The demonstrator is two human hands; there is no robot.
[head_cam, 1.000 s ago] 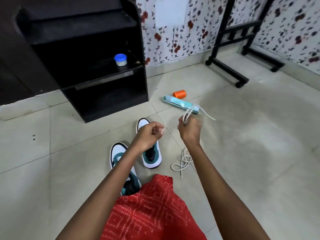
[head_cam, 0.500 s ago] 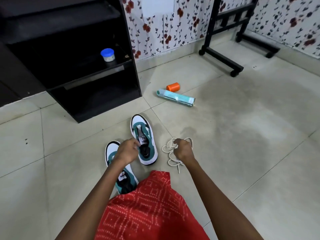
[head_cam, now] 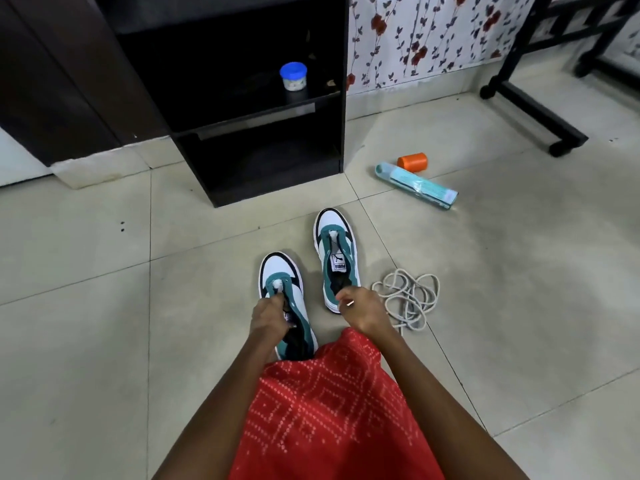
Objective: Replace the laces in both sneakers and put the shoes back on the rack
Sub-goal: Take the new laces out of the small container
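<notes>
Your left hand (head_cam: 272, 320) has settled onto the near sneaker (head_cam: 280, 268) and now grips it at the throat. Ahead stands the black shoe rack (head_cam: 263, 161) — both sneakers sit unlaced on the tiled floor (head_cam: 104, 306) before it, toes toward it. The white lace (head_cam: 408, 299) lies heaped just right of the far sneaker (head_cam: 334, 244) (your right hand (head_cam: 363, 313) pinches one tip). A blue-lidded jar (head_cam: 293, 76) rests on the rack's shelf.
</notes>
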